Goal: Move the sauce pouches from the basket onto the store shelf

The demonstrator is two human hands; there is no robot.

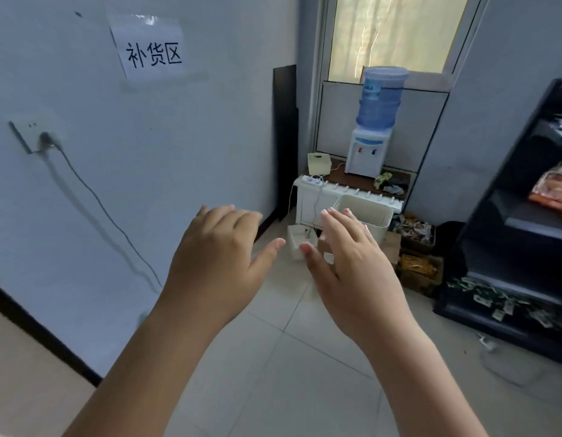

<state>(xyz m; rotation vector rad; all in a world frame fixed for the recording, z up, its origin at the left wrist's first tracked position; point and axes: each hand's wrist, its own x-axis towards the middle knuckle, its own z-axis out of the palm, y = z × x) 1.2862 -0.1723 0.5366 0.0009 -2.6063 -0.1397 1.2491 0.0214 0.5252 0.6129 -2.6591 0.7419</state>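
Basket just beyond right fingers

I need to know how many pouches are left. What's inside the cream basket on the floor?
Only the cream basket's bare inner wall shows. Its bottom is hidden by the rim and the right hand, so no pouches are visible.

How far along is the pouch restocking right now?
Done: the dark store shelf at right already holds some packets, though whether they are sauce pouches is unclear. In hand: nothing; the left hand and right hand are open and empty, stretched toward the white basket on the floor. Left: its contents are hidden, so likely everything.
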